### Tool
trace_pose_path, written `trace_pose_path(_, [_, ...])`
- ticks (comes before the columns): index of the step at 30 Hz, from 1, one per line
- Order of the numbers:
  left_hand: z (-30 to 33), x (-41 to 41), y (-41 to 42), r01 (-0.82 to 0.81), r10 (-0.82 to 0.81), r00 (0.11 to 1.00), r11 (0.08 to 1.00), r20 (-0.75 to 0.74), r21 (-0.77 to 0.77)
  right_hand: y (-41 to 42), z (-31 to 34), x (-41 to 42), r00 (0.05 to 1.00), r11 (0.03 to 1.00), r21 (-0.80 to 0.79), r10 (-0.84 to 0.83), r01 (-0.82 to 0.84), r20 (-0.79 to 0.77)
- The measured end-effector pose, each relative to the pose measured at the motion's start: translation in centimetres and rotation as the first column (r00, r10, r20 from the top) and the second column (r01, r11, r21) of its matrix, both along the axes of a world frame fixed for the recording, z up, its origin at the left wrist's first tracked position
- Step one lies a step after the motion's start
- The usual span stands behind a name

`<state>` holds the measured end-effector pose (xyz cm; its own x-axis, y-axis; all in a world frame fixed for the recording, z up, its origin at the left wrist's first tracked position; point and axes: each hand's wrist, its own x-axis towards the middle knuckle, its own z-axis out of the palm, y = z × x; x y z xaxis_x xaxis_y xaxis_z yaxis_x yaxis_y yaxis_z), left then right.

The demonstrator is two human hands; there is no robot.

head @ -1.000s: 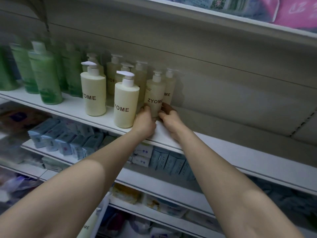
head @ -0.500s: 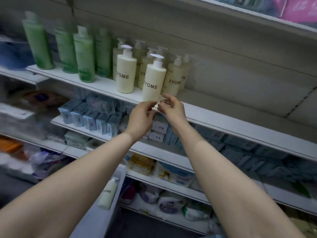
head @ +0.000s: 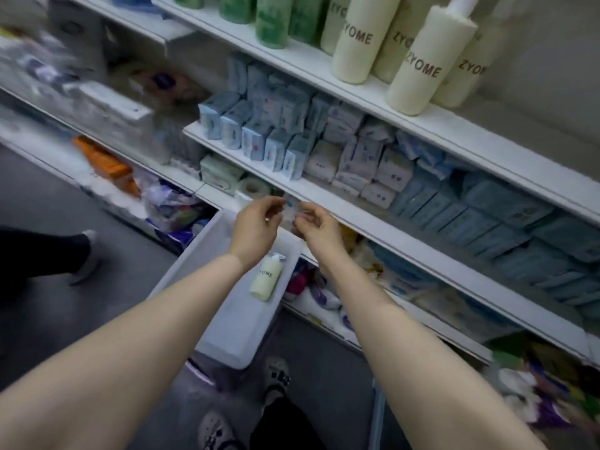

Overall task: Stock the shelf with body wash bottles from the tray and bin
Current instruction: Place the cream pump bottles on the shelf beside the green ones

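Below both hands [head: 285,222], bottle [head: 266,277]; tray [head: 227,332].

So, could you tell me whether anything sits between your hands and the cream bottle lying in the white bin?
Nothing visible: the left hand and right hand hover empty above the cream bottle in the white bin.

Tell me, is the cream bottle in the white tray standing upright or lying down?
Lying down. The cream bottle rests on its side on the white tray, its label facing up.
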<state>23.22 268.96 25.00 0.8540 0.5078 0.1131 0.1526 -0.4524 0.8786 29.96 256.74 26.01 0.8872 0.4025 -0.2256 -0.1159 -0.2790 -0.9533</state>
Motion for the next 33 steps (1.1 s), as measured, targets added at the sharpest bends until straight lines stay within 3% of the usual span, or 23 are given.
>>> trace_pose_path(7, [-10.3, -3.8, 1.9, -0.155, 0.127, 0.957, 0.983, -0.259, -0.094, 2.9, -10.3, -2.3, 0.976, 0.983, -0.170, 0.028, -0.066, -0.216])
trace_pose_path(18, [-22.3, -3.2, 2.1, -0.230, 0.109, 0.856, 0.956, -0.505, -0.182, 6.4, -23.6, 0.8, 0.911, 0.939, -0.312, 0.001, -0.142, -0.412])
trace_pose_path(33, [-34.9, 2.3, 2.2, -0.237, -0.002, 0.760, 0.930, -0.650, -0.281, 9.9, -35.8, 8.9, 0.917, 0.871, -0.486, -0.133, -0.073, -0.375])
